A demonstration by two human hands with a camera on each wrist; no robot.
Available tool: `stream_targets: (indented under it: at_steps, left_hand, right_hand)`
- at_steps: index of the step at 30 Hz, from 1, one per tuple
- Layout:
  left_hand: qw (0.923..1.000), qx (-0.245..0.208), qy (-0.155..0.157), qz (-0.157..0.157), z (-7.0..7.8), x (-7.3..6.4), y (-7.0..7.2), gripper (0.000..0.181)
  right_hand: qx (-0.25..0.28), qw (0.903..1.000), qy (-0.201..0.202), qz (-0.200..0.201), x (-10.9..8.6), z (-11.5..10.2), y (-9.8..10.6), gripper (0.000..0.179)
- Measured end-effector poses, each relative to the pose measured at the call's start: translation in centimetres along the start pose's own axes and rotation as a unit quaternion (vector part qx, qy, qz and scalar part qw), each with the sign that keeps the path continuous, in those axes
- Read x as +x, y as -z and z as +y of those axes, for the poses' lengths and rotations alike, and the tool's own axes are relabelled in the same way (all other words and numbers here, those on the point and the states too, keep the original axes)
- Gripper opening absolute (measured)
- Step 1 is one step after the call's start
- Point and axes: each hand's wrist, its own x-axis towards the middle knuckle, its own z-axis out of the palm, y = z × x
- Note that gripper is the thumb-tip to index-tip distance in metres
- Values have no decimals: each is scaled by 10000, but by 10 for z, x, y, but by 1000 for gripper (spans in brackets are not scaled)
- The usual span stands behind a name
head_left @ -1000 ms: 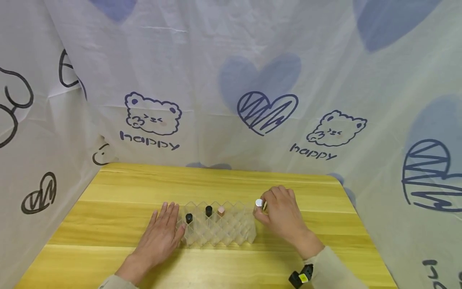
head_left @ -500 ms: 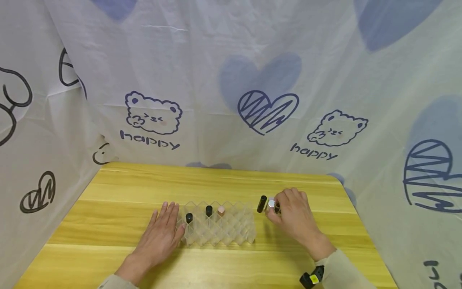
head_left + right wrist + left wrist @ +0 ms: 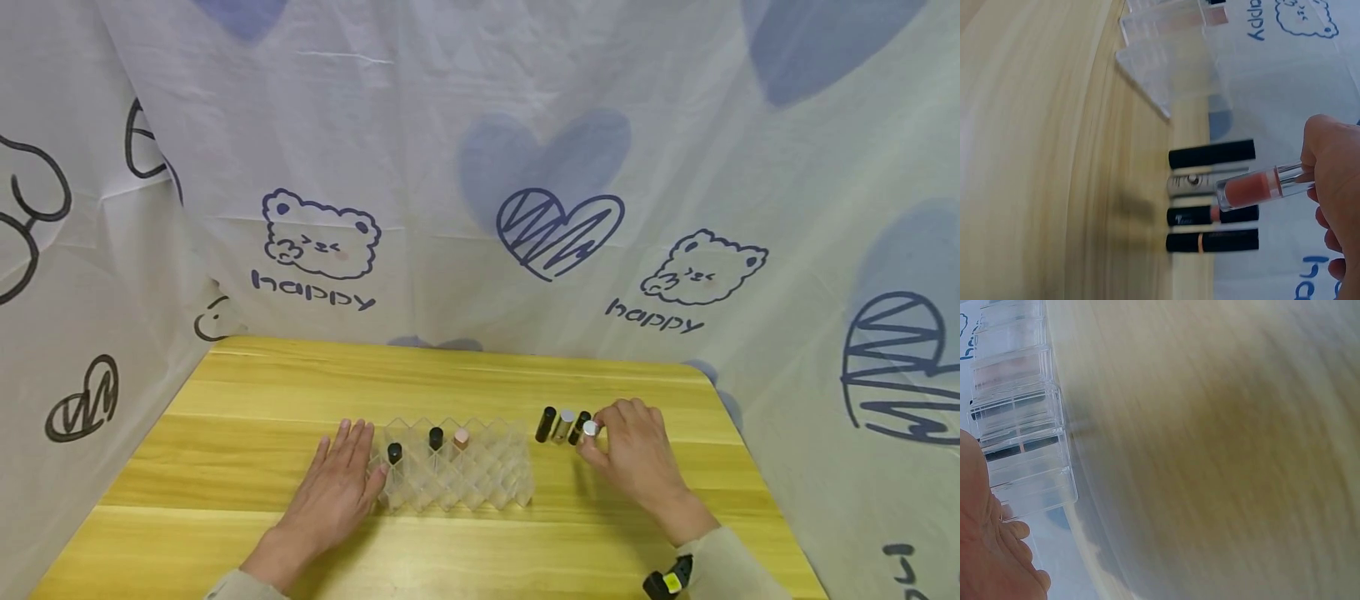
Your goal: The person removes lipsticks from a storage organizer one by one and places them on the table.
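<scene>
Draped behind and to both sides of a yellow wood-grain counter (image 3: 315,387): white cloth (image 3: 450,67) printed with blue hearts, bear faces and "happy". Set on that counter, a clear holder (image 3: 491,471) of diamond-shaped compartments, with two black-capped tubes (image 3: 436,438) towards its left and a pink-topped tube (image 3: 461,437) near its middle. Laid palm down just beside its left end, the left hand (image 3: 330,483), with fingers straight and thumb at the holder's edge. Pinched in the right hand (image 3: 637,454), slightly tilted and raised off the counter: a clear tube (image 3: 1249,190) with coral-red contents and a silvery top. Lined up upright just beside it, to the right of the holder: a plain black tube (image 3: 1211,154), a silver tube (image 3: 1192,183), a pink-banded black tube (image 3: 1194,216) and an orange-banded black tube (image 3: 1182,242).
</scene>
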Motion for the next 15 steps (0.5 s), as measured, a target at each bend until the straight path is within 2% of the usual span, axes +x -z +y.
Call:
stream_targets:
  at_steps: [15]
  left_hand:
    - [10000,-7,-12,-14,1,-1,2,71]
  right_hand:
    - [32,9989,-465,-37,-15,30,-3,23]
